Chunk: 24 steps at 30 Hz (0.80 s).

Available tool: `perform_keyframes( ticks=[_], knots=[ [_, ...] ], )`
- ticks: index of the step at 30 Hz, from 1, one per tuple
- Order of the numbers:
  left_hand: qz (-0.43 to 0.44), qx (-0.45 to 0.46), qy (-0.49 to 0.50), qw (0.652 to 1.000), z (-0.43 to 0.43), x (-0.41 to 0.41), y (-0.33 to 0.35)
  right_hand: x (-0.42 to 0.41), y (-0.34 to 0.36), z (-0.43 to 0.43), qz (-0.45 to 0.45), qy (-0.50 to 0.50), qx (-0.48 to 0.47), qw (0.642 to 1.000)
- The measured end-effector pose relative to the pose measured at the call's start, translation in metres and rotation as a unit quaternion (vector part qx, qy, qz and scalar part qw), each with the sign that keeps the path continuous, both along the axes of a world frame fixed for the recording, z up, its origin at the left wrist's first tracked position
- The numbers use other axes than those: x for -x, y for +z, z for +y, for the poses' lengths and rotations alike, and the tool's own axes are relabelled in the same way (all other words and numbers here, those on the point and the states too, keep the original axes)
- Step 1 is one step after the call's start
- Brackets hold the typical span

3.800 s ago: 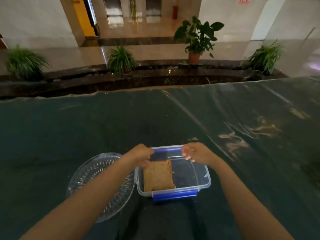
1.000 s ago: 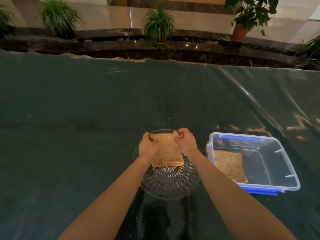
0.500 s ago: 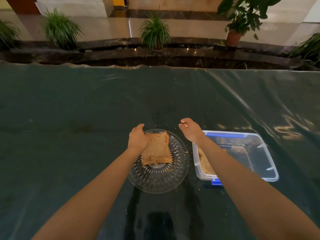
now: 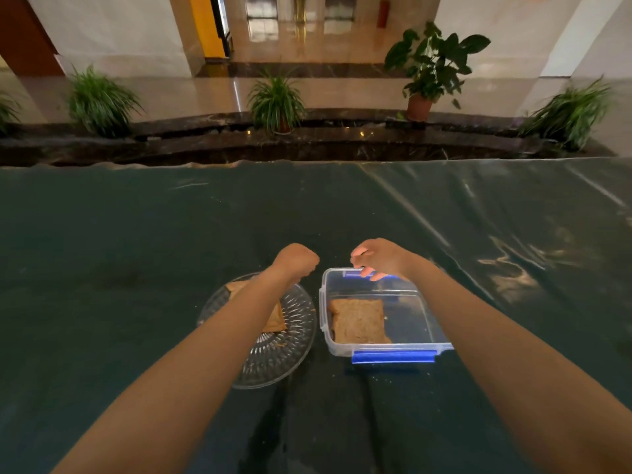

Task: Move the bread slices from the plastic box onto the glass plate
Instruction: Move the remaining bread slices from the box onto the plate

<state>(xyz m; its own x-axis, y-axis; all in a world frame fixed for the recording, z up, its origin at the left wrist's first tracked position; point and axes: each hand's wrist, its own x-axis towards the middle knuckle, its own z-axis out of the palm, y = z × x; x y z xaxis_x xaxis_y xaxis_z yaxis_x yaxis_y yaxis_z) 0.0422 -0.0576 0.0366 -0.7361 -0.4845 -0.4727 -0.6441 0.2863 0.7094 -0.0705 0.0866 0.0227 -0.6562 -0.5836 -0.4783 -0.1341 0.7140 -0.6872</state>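
Note:
A ribbed glass plate lies on the dark green table cover, left of a clear plastic box with blue clips. One brown bread slice rests on the plate, mostly hidden under my left forearm. A second bread slice lies flat in the left half of the box. My left hand hovers over the plate's far edge, fingers curled in, holding nothing. Above the box's far rim my right hand is empty, its fingers loosely bent and apart, the fingertips close to the far blue clip.
The table cover stretches wide on all sides, with crumbs near the box. Beyond its far edge runs a dark stone ledge with several potted plants.
Both hands let go of the slice, which now lies on the plate. My right hand moved over the box's far rim and my left hand shifted right toward the box.

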Motion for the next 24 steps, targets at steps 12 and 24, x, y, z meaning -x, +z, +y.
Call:
perform_keyframes(
  ticks=[12, 24],
  knots=[
    [-0.085, -0.056, 0.033, 0.994, 0.084, 0.025, -0.058, 0.013, -0.052, 0.069, -0.037, -0.012, -0.114, 0.993],
    [-0.089, -0.089, 0.127, 0.984, 0.109, 0.033, -0.105, 0.002, -0.114, 0.066, -0.093, -0.082, -0.057, 0.991]
  ],
)
